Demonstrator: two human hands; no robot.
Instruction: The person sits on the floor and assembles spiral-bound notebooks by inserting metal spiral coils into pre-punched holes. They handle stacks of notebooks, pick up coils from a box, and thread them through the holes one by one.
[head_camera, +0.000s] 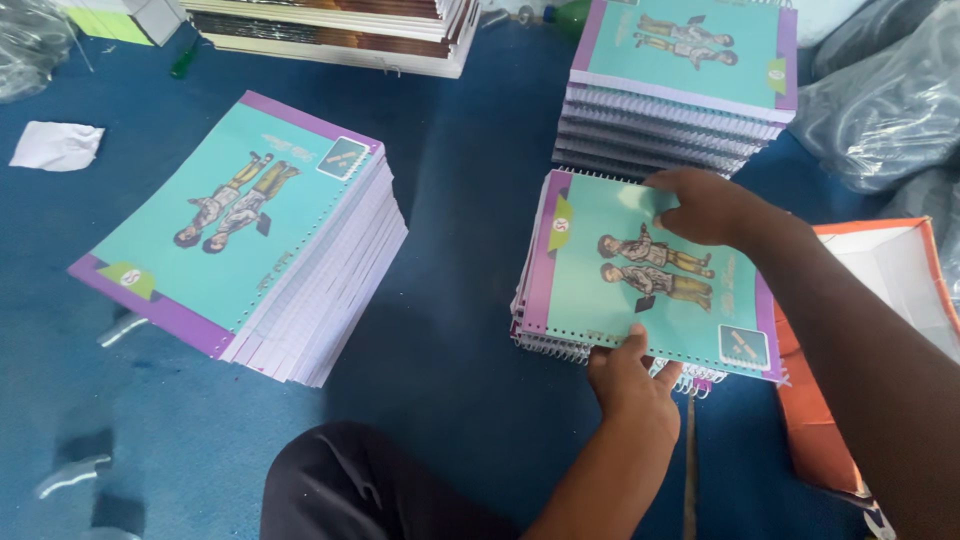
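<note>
Notebook (640, 270) — taller stack (680, 90) just behind

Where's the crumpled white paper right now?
In the head view the crumpled white paper lies on the blue floor at the far left, just left of the unbound notebook stack, away from both hands.
</note>
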